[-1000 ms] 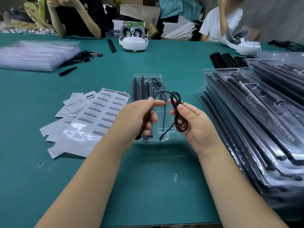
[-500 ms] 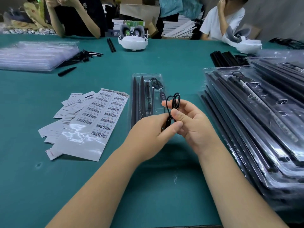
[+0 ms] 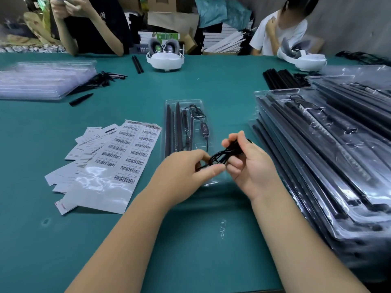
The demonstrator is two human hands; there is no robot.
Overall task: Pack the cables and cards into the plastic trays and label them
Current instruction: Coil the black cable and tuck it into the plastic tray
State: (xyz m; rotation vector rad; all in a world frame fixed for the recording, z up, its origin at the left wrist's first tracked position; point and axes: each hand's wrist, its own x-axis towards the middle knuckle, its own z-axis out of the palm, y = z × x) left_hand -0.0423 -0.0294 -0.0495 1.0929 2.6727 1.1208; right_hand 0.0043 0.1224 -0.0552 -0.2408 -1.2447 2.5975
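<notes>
Black coiled cable (image 3: 225, 154) slants between left hand (image 3: 186, 168) and right hand (image 3: 249, 161).

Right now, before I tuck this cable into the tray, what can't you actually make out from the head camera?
- Near end of the clear plastic tray: covered by the left hand and right hand.
- Coiled black cable: its plug end is buried in the fingers.
- White barcode label sheet: print too small to read.
- Stack of packed trays: cut off by the right edge.
</notes>
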